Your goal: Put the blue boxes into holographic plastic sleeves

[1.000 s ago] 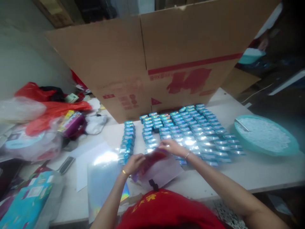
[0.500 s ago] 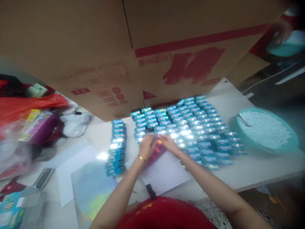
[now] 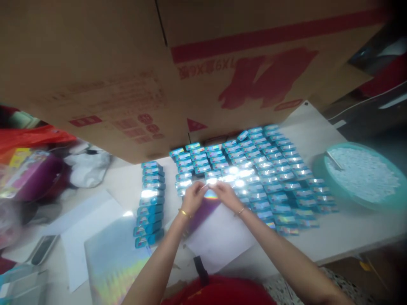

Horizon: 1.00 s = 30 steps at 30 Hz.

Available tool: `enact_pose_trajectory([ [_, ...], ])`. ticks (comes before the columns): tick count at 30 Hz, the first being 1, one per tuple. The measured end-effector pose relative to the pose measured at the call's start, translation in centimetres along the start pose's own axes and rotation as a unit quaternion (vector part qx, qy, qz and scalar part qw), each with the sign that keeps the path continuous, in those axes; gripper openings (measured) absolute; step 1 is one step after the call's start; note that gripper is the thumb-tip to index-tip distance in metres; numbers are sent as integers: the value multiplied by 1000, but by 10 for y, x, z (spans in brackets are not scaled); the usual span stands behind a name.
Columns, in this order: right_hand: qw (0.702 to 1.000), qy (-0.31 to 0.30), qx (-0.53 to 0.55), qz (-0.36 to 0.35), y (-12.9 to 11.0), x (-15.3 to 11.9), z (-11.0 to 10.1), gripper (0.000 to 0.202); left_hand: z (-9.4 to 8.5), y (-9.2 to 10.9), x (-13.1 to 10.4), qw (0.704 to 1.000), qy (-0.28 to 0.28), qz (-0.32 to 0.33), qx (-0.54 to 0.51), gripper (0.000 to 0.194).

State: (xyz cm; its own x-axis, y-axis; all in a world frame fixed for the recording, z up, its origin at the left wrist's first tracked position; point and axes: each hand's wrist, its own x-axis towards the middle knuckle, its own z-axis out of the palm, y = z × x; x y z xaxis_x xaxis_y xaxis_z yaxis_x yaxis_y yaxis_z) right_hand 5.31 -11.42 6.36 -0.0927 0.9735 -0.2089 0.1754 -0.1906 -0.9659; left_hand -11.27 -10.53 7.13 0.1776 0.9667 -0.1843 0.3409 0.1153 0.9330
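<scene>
My left hand and my right hand come close together over the middle of the table, fingers pinched at the upper edge of a shiny iridescent sheet. The sheet shows purple with a rainbow glint and lies over white paper. Just beyond and to the right of my hands stand many small teal boxes in rows. Another column of teal boxes stands to the left. Glare hides my fingertips in part.
A large cardboard box rises behind the rows. On the right sits a teal basin of small white pieces. At left are a silvery sheet, white papers, a phone-like device, a purple bowl and bags.
The view has shifted, and the cardboard box looks nearer. My hands remain together at the sheet, whose glint has gone from red to rainbow. Another person's hand at upper right is out of view.
</scene>
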Motion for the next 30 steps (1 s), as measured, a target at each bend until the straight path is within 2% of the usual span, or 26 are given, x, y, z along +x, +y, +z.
enact_pose_trajectory([
  [5, 1000, -15, -11, -2, -9, 3, -3, 42, -3, 6, 8, 998, -27, 27, 46, 32],
  [8, 1000, -14, 0, -4, -14, 3, -6, 38, 0, 12, 10, 991, -37, 49, 115, 31],
  [13, 1000, 20, -21, -4, -11, 3, -8, 37, 12, 23, 8, 951, 56, 156, 263, 21],
  [16, 999, 26, -24, -8, -9, 3, -10, 39, 18, 27, 9, 924, 73, 198, 319, 22],
  [19, 1000, 21, -15, 5, -9, 4, -12, 42, 23, 28, 10, 910, 61, 210, 351, 23],
  [26, 998, 37, 35, 25, -3, 9, -12, 41, 34, 23, 6, 909, 69, 202, 359, 25],
  [30, 995, 45, 67, 60, -2, 11, -16, 41, 38, 21, 3, 900, 67, 215, 374, 21],
])
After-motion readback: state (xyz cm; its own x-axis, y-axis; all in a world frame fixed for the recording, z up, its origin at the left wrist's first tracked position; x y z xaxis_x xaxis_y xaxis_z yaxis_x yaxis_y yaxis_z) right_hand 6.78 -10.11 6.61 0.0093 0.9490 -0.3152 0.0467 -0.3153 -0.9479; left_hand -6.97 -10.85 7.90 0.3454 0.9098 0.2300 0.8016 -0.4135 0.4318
